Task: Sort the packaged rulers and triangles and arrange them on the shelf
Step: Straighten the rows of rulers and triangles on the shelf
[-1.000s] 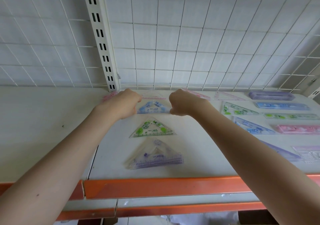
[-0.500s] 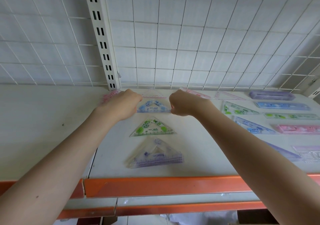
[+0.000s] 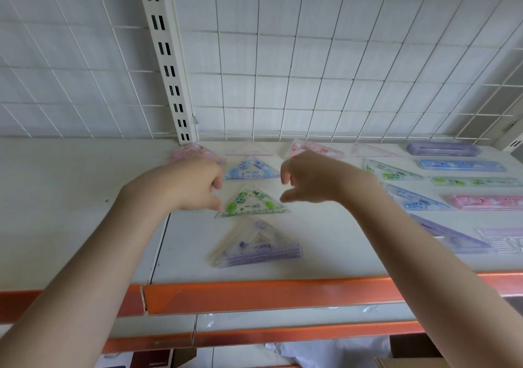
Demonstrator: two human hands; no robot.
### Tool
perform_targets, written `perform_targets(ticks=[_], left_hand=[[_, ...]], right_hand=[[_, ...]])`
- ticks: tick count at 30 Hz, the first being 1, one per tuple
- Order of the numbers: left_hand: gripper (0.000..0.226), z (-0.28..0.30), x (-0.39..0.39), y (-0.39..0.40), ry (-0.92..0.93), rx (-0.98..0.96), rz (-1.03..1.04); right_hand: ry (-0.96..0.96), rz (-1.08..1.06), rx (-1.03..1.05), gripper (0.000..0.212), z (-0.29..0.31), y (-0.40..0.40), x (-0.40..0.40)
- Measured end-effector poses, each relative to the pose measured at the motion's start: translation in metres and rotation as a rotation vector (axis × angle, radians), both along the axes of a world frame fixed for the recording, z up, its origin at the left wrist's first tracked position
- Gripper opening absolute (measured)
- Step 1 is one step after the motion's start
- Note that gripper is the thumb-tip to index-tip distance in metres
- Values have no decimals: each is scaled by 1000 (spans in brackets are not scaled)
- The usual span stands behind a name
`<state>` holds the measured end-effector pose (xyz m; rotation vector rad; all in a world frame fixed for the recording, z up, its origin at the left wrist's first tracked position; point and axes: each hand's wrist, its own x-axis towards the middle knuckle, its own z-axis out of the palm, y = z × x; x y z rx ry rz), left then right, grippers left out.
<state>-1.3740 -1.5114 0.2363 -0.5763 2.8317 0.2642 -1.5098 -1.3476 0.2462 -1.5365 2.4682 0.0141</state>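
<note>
Shelf (image 3: 325,243), white board with orange front edge, wire grid panel (image 3: 339,56) behind. Both hands sit over the left-centre column of packaged triangles. Left hand (image 3: 186,186): fingers loosely curled, thumb tip at or just beside the left corner of the green triangle (image 3: 250,202); contact cannot be confirmed. Right hand (image 3: 308,179): fingers curled downward, thumb out toward the green triangle's right corner, gripping nothing visible. Neither hand holds a package; they bracket the green one from both sides, likely to square it within the column. Column runs from back edge to front edge: clear-pink triangle (image 3: 249,150), blue triangle (image 3: 252,169), green, then a purple triangle stack (image 3: 254,246) nearest the front edge. The last looks like several packs, edges slightly fanned. Pink triangle (image 3: 189,151) at the back edge, partly hidden by the left hand. Right of centre, a second column of long-sided triangles; toward the right edge, packaged rulers (image 3: 461,165) laid in parallel rows, one colour each. Layout reads as shape by column, colour by row. Sorting appears largely done; remaining work looks like alignment.
</note>
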Motion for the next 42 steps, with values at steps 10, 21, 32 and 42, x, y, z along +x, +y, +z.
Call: perform_targets(ticks=[10, 21, 32, 42], left_hand=[[24, -30, 12, 9, -14, 69, 0], [14, -41, 10, 13, 103, 20, -26], [22, -40, 25, 19, 304, 190, 29], [24, -40, 25, 25, 345, 144, -5]], right_hand=[[75, 27, 49, 27, -24, 7, 18], [59, -33, 37, 29, -29, 12, 15], [-11, -87, -2, 27, -32, 13, 15], [-52, -116, -31, 25, -35, 12, 14]])
